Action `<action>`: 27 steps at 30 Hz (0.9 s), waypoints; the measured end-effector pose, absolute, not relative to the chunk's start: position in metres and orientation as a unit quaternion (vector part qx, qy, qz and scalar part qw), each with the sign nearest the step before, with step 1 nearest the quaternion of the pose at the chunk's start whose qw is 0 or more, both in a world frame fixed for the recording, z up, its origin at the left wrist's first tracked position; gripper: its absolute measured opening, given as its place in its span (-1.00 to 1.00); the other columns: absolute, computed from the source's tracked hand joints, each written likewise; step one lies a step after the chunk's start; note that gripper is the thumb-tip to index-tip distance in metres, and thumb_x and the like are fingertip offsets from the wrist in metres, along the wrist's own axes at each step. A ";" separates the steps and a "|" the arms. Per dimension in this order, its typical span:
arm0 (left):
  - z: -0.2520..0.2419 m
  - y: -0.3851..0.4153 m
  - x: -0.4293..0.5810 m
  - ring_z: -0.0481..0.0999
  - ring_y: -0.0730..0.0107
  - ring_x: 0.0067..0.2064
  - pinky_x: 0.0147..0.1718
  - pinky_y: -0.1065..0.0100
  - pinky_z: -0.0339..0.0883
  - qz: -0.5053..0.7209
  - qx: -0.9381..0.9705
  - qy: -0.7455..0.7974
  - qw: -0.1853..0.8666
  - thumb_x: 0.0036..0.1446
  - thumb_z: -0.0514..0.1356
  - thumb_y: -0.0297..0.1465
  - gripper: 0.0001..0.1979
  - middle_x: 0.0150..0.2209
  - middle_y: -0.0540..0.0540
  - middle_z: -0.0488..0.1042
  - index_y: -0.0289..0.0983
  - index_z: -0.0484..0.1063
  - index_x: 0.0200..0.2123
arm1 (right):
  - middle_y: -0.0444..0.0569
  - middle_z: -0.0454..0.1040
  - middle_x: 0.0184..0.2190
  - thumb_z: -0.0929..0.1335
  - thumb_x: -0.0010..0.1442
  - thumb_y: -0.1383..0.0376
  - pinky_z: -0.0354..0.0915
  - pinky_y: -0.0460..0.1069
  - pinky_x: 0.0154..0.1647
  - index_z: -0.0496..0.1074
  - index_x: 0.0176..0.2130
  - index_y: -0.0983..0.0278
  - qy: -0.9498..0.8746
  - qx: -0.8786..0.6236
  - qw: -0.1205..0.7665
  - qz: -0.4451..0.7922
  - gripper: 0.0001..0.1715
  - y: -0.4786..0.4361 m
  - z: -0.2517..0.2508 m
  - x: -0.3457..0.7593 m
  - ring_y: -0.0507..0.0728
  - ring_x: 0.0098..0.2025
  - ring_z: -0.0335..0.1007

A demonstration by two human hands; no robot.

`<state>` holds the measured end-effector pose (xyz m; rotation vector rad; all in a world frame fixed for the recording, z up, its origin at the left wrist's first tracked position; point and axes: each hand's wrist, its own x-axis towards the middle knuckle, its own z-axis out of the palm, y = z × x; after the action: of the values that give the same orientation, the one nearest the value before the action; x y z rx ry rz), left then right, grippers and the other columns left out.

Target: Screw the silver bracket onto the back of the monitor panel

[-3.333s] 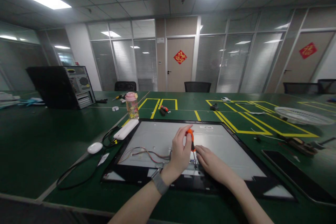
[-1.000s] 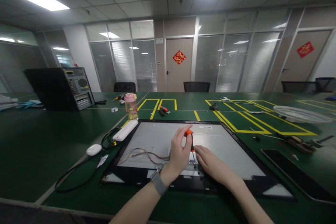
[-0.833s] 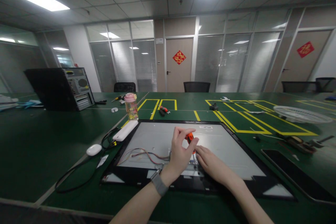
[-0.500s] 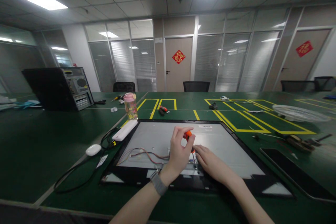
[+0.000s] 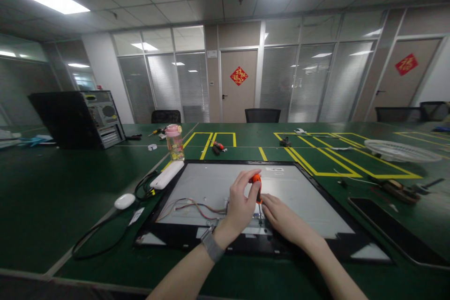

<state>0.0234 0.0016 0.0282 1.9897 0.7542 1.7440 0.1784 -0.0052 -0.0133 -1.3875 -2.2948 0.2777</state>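
Note:
My left hand, with a watch on its wrist, is closed round the handle of an orange and black screwdriver. The screwdriver stands nearly upright, its shaft pointing down at a small metal-edged part near the front edge of a flat display panel. Beside the lower handle, my right hand has its fingertips together against the screwdriver; its palm is turned down over the panel. Thin coloured wires run left from the part under the hands. The screwdriver's tip is too small to make out clearly.
Left of the panel are a white power strip, a white oval case, black cables and a pink-lidded bottle. A computer case stands farther left. To the right lie a dark phone-like slab and a white round frame.
My left fingers have shifted round the screwdriver handle, and the handle now stands a little more upright. My right hand stays almost where it was.

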 end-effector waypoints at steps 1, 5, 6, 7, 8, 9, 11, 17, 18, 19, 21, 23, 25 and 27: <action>0.028 0.001 0.023 0.45 0.31 -0.19 -0.17 0.30 0.34 0.625 0.709 0.268 0.190 0.23 0.11 -0.43 -0.77 -0.22 -0.10 0.49 -0.22 0.45 -0.07 | 0.20 0.44 0.00 0.11 0.32 0.32 0.21 0.14 0.12 0.37 0.04 0.35 -0.830 -0.500 0.224 0.103 -0.58 -0.005 -0.013 0.178 0.25 0.06 0.33; 0.028 0.001 0.024 0.40 0.37 -0.31 -0.27 0.35 0.32 0.646 0.694 0.275 0.160 0.10 0.25 -0.44 -0.81 -0.35 -0.02 0.44 -0.22 0.49 -0.17 | 0.19 0.44 0.01 0.12 0.31 0.33 0.20 0.15 0.13 0.36 0.06 0.35 -0.827 -0.502 0.229 0.109 -0.58 -0.005 -0.013 0.178 0.26 0.07 0.33; 0.027 0.001 0.024 0.39 0.39 -0.33 -0.29 0.36 0.31 0.653 0.687 0.279 0.154 0.07 0.28 -0.45 -0.81 -0.37 -0.01 0.42 -0.23 0.49 -0.19 | 0.18 0.44 0.02 0.12 0.31 0.33 0.20 0.14 0.13 0.35 0.07 0.35 -0.826 -0.504 0.228 0.110 -0.58 -0.005 -0.013 0.178 0.26 0.08 0.32; 0.027 0.001 0.024 0.37 0.40 -0.35 -0.31 0.38 0.30 0.660 0.680 0.282 0.151 0.03 0.31 -0.45 -0.80 -0.39 0.01 0.40 -0.24 0.49 -0.21 | 0.18 0.43 0.03 0.13 0.30 0.33 0.19 0.14 0.13 0.34 0.08 0.34 -0.825 -0.505 0.227 0.110 -0.57 -0.005 -0.013 0.178 0.26 0.09 0.32; 0.027 0.001 0.024 0.36 0.41 -0.36 -0.32 0.39 0.29 0.667 0.672 0.286 0.148 0.00 0.33 -0.45 -0.80 -0.40 0.02 0.38 -0.25 0.48 -0.24 | 0.17 0.43 0.04 0.13 0.30 0.34 0.19 0.14 0.14 0.33 0.09 0.33 -0.825 -0.506 0.227 0.110 -0.57 -0.006 -0.013 0.178 0.26 0.10 0.31; 0.026 0.002 0.024 0.35 0.42 -0.37 -0.33 0.39 0.29 0.673 0.665 0.289 0.148 -0.02 0.35 -0.45 -0.79 -0.41 0.03 0.37 -0.25 0.47 -0.26 | 0.17 0.42 0.05 0.13 0.30 0.34 0.19 0.14 0.14 0.32 0.10 0.32 -0.825 -0.506 0.228 0.110 -0.56 -0.006 -0.013 0.179 0.25 0.11 0.31; 0.026 0.002 0.024 0.35 0.42 -0.37 -0.33 0.40 0.29 0.676 0.659 0.293 0.150 -0.03 0.35 -0.45 -0.78 -0.42 0.04 0.35 -0.26 0.46 -0.27 | 0.16 0.42 0.06 0.13 0.30 0.34 0.18 0.14 0.14 0.32 0.11 0.32 -0.825 -0.506 0.227 0.108 -0.56 -0.006 -0.014 0.179 0.25 0.12 0.30; 0.026 0.001 0.025 0.44 0.35 -0.25 -0.23 0.33 0.33 0.634 0.705 0.261 0.180 0.17 0.13 -0.46 -0.79 -0.29 -0.07 0.46 -0.24 0.45 -0.12 | 0.17 0.43 0.04 0.13 0.30 0.33 0.18 0.15 0.15 0.36 0.07 0.33 -0.830 -0.498 0.229 0.103 -0.58 -0.003 -0.017 0.180 0.25 0.10 0.31; 0.026 0.001 0.025 0.46 0.34 -0.24 -0.22 0.32 0.34 0.632 0.709 0.252 0.187 0.19 0.09 -0.47 -0.77 -0.27 -0.09 0.48 -0.24 0.44 -0.10 | 0.16 0.43 0.03 0.13 0.30 0.33 0.19 0.15 0.14 0.36 0.06 0.32 -0.831 -0.496 0.230 0.103 -0.58 -0.002 -0.017 0.180 0.25 0.09 0.32; 0.026 0.000 0.025 0.46 0.33 -0.23 -0.21 0.32 0.35 0.630 0.712 0.245 0.190 0.20 0.07 -0.47 -0.77 -0.25 -0.10 0.48 -0.24 0.44 -0.10 | 0.16 0.44 0.03 0.13 0.30 0.33 0.19 0.15 0.14 0.36 0.06 0.31 -0.832 -0.493 0.231 0.104 -0.58 -0.002 -0.017 0.180 0.25 0.09 0.32; 0.025 -0.001 0.025 0.45 0.33 -0.22 -0.20 0.30 0.35 0.631 0.715 0.240 0.183 0.17 0.11 -0.46 -0.79 -0.24 -0.09 0.46 -0.23 0.45 -0.13 | 0.15 0.44 0.03 0.12 0.31 0.33 0.20 0.15 0.13 0.36 0.06 0.30 -0.833 -0.492 0.231 0.105 -0.58 -0.002 -0.017 0.180 0.25 0.09 0.32; 0.025 -0.001 0.025 0.42 0.34 -0.24 -0.21 0.31 0.35 0.635 0.712 0.248 0.168 0.11 0.20 -0.45 -0.81 -0.26 -0.06 0.41 -0.21 0.48 -0.17 | 0.16 0.43 0.03 0.12 0.32 0.32 0.20 0.14 0.13 0.36 0.06 0.31 -0.832 -0.494 0.231 0.105 -0.58 -0.004 -0.015 0.180 0.25 0.10 0.32; 0.026 -0.002 0.024 0.40 0.37 -0.27 -0.22 0.33 0.33 0.636 0.708 0.258 0.164 0.08 0.23 -0.46 -0.81 -0.29 -0.04 0.37 -0.21 0.48 -0.18 | 0.16 0.44 0.03 0.12 0.32 0.32 0.20 0.14 0.13 0.35 0.07 0.32 -0.830 -0.496 0.231 0.107 -0.58 -0.005 -0.014 0.180 0.25 0.10 0.31; 0.026 -0.001 0.024 0.40 0.37 -0.27 -0.22 0.34 0.33 0.637 0.707 0.258 0.168 0.12 0.19 -0.48 -0.82 -0.31 -0.03 0.38 -0.22 0.47 -0.18 | 0.15 0.43 0.03 0.12 0.32 0.32 0.19 0.14 0.14 0.34 0.08 0.31 -0.829 -0.497 0.232 0.107 -0.57 -0.005 -0.014 0.179 0.25 0.11 0.31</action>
<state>0.0244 -0.0011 0.0264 2.0098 0.7345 1.8119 0.1792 -0.0054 -0.0136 -1.3672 -2.2790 0.2954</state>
